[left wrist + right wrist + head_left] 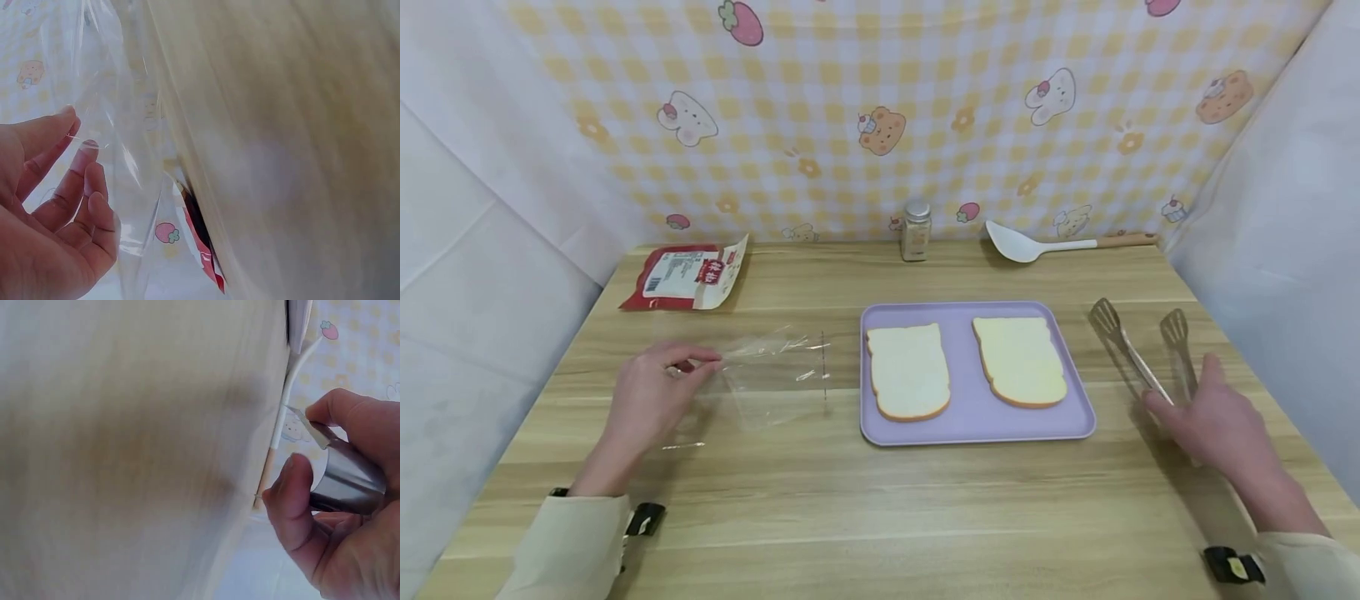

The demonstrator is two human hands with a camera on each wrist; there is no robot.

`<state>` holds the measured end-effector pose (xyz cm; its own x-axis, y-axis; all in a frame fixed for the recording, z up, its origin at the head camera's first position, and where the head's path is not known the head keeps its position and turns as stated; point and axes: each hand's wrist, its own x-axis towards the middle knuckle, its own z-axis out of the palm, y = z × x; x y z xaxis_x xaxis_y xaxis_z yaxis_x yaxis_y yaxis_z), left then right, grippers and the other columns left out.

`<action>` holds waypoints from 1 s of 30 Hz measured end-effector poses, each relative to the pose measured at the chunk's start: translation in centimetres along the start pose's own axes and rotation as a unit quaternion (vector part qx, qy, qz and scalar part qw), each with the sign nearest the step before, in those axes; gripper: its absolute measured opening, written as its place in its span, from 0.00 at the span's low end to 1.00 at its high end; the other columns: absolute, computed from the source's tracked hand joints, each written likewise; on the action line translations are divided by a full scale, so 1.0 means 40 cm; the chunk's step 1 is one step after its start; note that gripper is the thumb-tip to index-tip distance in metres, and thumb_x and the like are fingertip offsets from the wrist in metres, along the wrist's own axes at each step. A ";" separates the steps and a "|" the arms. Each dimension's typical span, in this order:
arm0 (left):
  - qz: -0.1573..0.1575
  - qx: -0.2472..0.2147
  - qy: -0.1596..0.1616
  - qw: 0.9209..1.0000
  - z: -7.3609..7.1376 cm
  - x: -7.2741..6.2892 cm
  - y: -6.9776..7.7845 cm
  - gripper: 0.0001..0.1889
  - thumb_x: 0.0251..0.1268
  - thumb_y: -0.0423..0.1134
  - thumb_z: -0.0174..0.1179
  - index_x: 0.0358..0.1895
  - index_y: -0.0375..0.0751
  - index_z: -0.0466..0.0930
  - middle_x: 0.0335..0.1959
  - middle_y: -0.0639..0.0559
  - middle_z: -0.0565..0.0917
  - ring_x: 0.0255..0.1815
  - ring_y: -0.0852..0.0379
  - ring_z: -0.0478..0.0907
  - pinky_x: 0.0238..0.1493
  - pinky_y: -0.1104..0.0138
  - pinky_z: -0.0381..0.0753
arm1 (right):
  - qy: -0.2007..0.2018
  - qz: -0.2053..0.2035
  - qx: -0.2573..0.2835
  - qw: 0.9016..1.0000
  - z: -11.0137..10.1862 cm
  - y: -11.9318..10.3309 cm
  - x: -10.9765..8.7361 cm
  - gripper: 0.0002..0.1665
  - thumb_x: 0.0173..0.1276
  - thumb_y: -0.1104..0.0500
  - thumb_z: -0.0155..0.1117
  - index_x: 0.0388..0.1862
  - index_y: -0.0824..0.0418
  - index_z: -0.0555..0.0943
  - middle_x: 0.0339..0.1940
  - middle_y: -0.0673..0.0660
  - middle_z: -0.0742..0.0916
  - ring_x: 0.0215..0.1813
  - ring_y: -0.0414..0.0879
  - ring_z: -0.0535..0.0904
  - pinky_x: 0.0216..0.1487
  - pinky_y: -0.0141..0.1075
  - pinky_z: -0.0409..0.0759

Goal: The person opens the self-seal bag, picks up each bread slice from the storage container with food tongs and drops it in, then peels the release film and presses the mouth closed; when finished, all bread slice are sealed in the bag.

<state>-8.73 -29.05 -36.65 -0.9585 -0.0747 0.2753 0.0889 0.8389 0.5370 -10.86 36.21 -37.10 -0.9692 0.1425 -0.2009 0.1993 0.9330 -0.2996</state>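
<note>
In the head view my left hand (pixel 655 392) pinches the edge of a clear plastic bag (pixel 775 375) between thumb and forefinger, left of the tray. The left wrist view has the same bag (pixel 128 169) draping past the fingertips. At the far right my right hand (pixel 1221 429) grips metal tongs (pixel 1138 358), their two slotted ends spread apart and pointing away from me. Up close, the bent metal of the tongs (pixel 353 475) sits between the right thumb and fingers. A lilac tray (pixel 962 429) between the hands bears two bread slices (pixel 910 371), lying side by side.
Toward the back stand a red and white food packet (pixel 681 279) at left and a small shaker jar (pixel 916 233) in the middle. A white spatula with a wooden handle (pixel 1045 246) lies at the back right. Behind the wooden table (pixel 880 517) hangs a checked curtain (pixel 820 92).
</note>
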 end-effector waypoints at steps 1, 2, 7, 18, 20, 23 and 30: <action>0.000 0.000 0.000 1.000 -0.001 0.000 0.001 0.05 0.68 0.35 0.72 0.43 0.42 0.94 0.44 0.38 0.91 0.38 0.45 0.86 0.33 0.72 0.76 | 0.008 0.000 0.006 1.000 -0.001 -0.001 -0.006 0.70 0.77 0.34 0.57 0.79 0.82 0.26 0.37 0.87 0.80 0.31 0.68 0.80 0.26 0.49 0.78; 0.000 0.000 -0.001 1.000 -0.002 0.000 0.002 0.05 0.68 0.36 0.72 0.43 0.42 0.94 0.44 0.38 0.90 0.38 0.45 0.85 0.33 0.73 0.76 | 0.021 -0.002 0.011 1.000 -0.002 -0.006 -0.013 0.69 0.78 0.36 0.57 0.80 0.82 0.27 0.35 0.85 0.81 0.30 0.68 0.81 0.25 0.48 0.77; -0.003 -0.002 -0.010 1.000 -0.005 -0.001 0.002 0.06 0.69 0.36 0.71 0.45 0.42 0.93 0.46 0.38 0.89 0.40 0.46 0.83 0.33 0.74 0.76 | 0.072 -0.035 0.044 0.996 -0.013 -0.067 -0.078 0.63 0.78 0.39 0.59 0.84 0.74 0.33 0.34 0.74 0.85 0.27 0.59 0.79 0.23 0.42 0.72; 0.011 -0.007 0.001 1.000 -0.001 0.001 -0.004 0.05 0.67 0.35 0.73 0.44 0.41 0.93 0.46 0.38 0.90 0.40 0.46 0.84 0.33 0.75 0.75 | 0.096 -0.170 0.060 0.979 0.062 -0.300 -0.269 0.60 0.68 0.45 0.75 0.87 0.61 0.51 0.44 0.58 0.90 0.27 0.43 0.75 0.25 0.38 0.72; 0.015 -0.009 0.001 1.000 0.002 0.001 -0.005 0.06 0.67 0.34 0.73 0.44 0.41 0.93 0.46 0.37 0.89 0.40 0.45 0.85 0.33 0.76 0.75 | 0.101 -0.189 0.064 0.975 0.086 -0.327 -0.294 0.60 0.65 0.47 0.78 0.86 0.59 0.54 0.41 0.55 0.90 0.29 0.43 0.77 0.27 0.41 0.74; 0.017 -0.013 0.000 1.000 0.003 0.000 -0.007 0.06 0.66 0.34 0.73 0.44 0.40 0.93 0.47 0.36 0.89 0.40 0.43 0.86 0.33 0.76 0.76 | 0.111 -0.209 0.073 0.969 0.127 -0.359 -0.325 0.59 0.61 0.48 0.81 0.85 0.56 0.58 0.38 0.52 0.88 0.31 0.45 0.79 0.31 0.46 0.78; 0.017 -0.014 -0.005 1.000 0.005 -0.005 -0.002 0.05 0.67 0.33 0.72 0.43 0.39 0.93 0.48 0.35 0.89 0.42 0.41 0.86 0.34 0.77 0.76 | 0.109 -0.204 0.075 0.970 0.209 -0.410 -0.376 0.62 0.58 0.46 0.82 0.84 0.60 0.59 0.46 0.60 0.90 0.41 0.54 0.87 0.44 0.58 0.85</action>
<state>-8.62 -28.99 -36.91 -0.9572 -0.0403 0.2867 0.1300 0.8250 0.5500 1.64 15.99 -36.96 -0.9763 -0.1464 0.1592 -0.2036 0.8704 -0.4483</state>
